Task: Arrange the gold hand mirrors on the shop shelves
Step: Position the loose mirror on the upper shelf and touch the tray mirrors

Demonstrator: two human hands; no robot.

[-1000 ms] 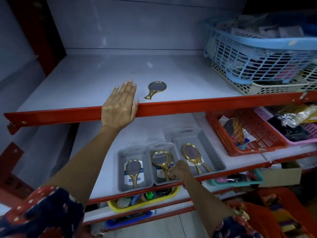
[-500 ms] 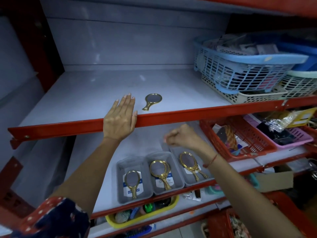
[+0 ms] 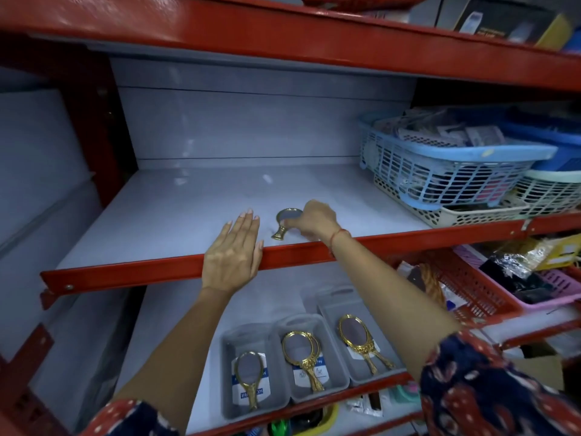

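A small gold hand mirror (image 3: pixel 284 221) lies near the front of the white middle shelf (image 3: pixel 163 215), its handle pointing at the red front rail. My right hand (image 3: pixel 315 219) reaches over the rail and its fingers close on the right rim of that mirror. My left hand (image 3: pixel 233 250) lies flat and open on the shelf edge just to the mirror's left. On the shelf below, three grey trays (image 3: pixel 227 376) hold more gold mirrors: one on the left (image 3: pixel 248 371), a stacked pair in the middle (image 3: pixel 299 349) and a pair on the right (image 3: pixel 355 335).
A blue basket (image 3: pixel 446 171) stacked on a cream one (image 3: pixel 478 214) fills the right end of the middle shelf. A red basket (image 3: pixel 471 287) and a pink one (image 3: pixel 556 294) stand right of the grey trays. A red-edged shelf (image 3: pixel 283 29) with boxes hangs overhead.
My right hand rose from the middle grey tray to the upper shelf and closed on the mirror there. The left hand stayed on the shelf edge. The view tilted upward.
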